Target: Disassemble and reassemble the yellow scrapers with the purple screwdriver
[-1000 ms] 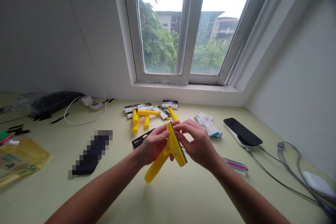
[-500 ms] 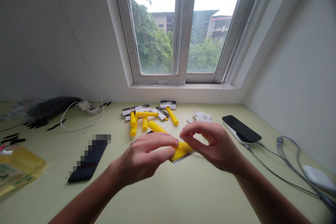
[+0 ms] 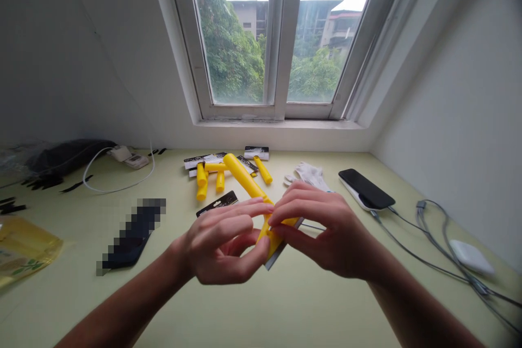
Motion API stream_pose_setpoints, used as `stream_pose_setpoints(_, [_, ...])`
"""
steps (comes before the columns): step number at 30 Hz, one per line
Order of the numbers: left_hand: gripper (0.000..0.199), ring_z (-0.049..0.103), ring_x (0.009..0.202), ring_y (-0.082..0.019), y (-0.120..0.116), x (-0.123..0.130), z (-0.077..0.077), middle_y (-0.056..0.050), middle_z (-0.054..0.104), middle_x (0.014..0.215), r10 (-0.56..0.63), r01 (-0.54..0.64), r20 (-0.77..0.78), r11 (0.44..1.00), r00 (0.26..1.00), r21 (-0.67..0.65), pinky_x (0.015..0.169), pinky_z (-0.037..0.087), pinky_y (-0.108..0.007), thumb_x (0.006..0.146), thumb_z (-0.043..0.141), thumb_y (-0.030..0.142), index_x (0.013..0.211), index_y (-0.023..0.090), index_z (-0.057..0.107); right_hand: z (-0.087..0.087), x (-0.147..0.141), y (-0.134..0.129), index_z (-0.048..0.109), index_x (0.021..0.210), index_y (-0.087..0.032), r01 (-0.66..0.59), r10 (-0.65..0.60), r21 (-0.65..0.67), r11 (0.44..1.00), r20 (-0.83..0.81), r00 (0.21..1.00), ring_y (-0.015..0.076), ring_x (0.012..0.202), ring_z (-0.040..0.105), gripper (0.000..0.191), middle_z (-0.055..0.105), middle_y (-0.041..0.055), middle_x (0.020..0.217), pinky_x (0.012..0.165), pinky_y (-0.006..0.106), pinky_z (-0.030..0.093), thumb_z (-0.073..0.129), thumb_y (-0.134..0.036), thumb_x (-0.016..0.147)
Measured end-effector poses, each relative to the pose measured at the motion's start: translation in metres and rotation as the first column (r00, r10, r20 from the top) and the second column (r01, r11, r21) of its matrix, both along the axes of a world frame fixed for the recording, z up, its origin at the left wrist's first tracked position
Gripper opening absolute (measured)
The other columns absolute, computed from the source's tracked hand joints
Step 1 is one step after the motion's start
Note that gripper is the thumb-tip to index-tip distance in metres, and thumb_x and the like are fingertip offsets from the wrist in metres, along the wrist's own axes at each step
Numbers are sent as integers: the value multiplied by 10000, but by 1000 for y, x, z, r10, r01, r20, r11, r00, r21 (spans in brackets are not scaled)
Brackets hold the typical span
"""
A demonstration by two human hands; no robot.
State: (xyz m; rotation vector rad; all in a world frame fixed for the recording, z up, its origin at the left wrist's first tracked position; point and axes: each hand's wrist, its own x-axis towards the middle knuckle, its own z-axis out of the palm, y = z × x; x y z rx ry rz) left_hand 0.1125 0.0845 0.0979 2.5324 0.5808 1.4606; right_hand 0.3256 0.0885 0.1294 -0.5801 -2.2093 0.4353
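A yellow scraper [image 3: 247, 176] with a long round handle and a wide head edged by a grey metal blade [image 3: 278, 254] is in front of me, its handle tilted up toward the window. My left hand [image 3: 230, 242] grips the scraper's head from the left, thumb below and fingers above. My right hand [image 3: 320, 228] is closed in a pinch at the middle of the head. Between its fingertips is something small, perhaps a pale metal piece, too hidden to name. Just behind the left hand lies a black card [image 3: 217, 203].
Several yellow handles with black-and-white cards [image 3: 202, 174] lie toward the window. White gloves [image 3: 312, 175] are behind my right hand. To the right are a phone [image 3: 367, 187], grey cables [image 3: 440, 244] and a white case [image 3: 471, 257]; to the left, a dark phone [image 3: 132, 244] and a yellow bottle [image 3: 28, 250].
The scraper's handle has tilted up, and my left hand has closed round its head. My right hand has come down and left, its fingertips now touching the head. The view has shifted slightly.
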Motion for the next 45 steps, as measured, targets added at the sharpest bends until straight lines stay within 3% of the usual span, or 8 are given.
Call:
stream_pose_setpoints(8, [296, 703, 925, -228, 15, -5, -10, -73, 721, 1035, -29, 30, 13, 999, 999, -25, 817, 588, -346, 765, 636, 46, 996, 228, 599, -1, 2, 5, 663, 922, -249, 21, -20, -5, 1000, 64, 998, 153, 750, 617, 110, 700, 13, 851, 774, 325, 499, 614, -176, 856])
stream_pose_setpoints(14, [258, 666, 922, -202, 31, -9, -16, -56, 627, 1001, -31, 86, 309, 983, 951, -164, 794, 577, -357, 792, 659, 95, 1015, 220, 628, -14, 24, 42, 662, 868, -187, 174, -195, -240, 955, -63, 979, 150, 729, 611, 113, 687, 38, 826, 693, 286, 503, 603, -283, 859])
stream_pose_setpoints(19, [196, 672, 830, -179, 46, -3, -17, -48, 655, 983, 135, 245, 474, 715, 870, -655, 688, 586, -308, 857, 630, 288, 997, 196, 527, -54, 35, 86, 689, 874, -190, 233, -196, -432, 871, 130, 972, 172, 769, 638, 197, 702, 40, 838, 712, 293, 500, 608, -364, 829])
stream_pose_setpoints(25, [433, 669, 729, -161, 68, 7, -55, -41, 669, 877, 320, 313, 422, 338, 848, -887, 599, 547, -253, 761, 724, 357, 1083, 192, 486, -103, 33, 108, 714, 855, -188, 285, -127, -532, 797, 313, 941, 171, 733, 633, 199, 713, 44, 808, 669, 278, 476, 598, -339, 798])
stream_pose_setpoints(31, [482, 648, 681, -138, 70, 13, -87, -22, 654, 821, 342, 321, 380, 217, 859, -922, 562, 507, -222, 744, 737, 342, 1139, 207, 497, -115, 32, 110, 707, 795, -171, 262, -102, -577, 773, 295, 950, 162, 682, 612, 178, 698, 45, 759, 632, 278, 462, 624, -326, 771])
stream_pose_setpoints(36, [468, 665, 746, -148, 70, 12, -84, -60, 679, 899, 227, 513, 536, 154, 813, -844, 672, 539, -264, 766, 739, 305, 1167, 185, 528, -98, 19, 101, 664, 873, -152, 117, -116, -638, 761, 44, 992, 137, 700, 591, 259, 659, 37, 785, 660, 278, 490, 626, -398, 802])
stream_pose_setpoints(40, [303, 688, 848, -194, 62, 7, -56, -67, 700, 919, 32, 601, 633, 278, 774, -749, 777, 555, -326, 818, 696, 275, 1075, 179, 565, -73, 5, 81, 669, 877, -157, -59, -117, -663, 746, -218, 969, 146, 734, 618, 241, 665, 34, 797, 687, 293, 517, 698, -369, 768])
stream_pose_setpoints(45, [221, 661, 1023, -218, 34, -9, -13, -71, 689, 1052, -320, 429, 297, 776, 899, -463, 884, 549, -383, 861, 583, 62, 1020, 214, 606, -35, 3, 51, 689, 903, -171, -86, -90, -534, 841, -294, 952, 174, 827, 661, 185, 694, 45, 866, 763, 318, 546, 705, -313, 786])
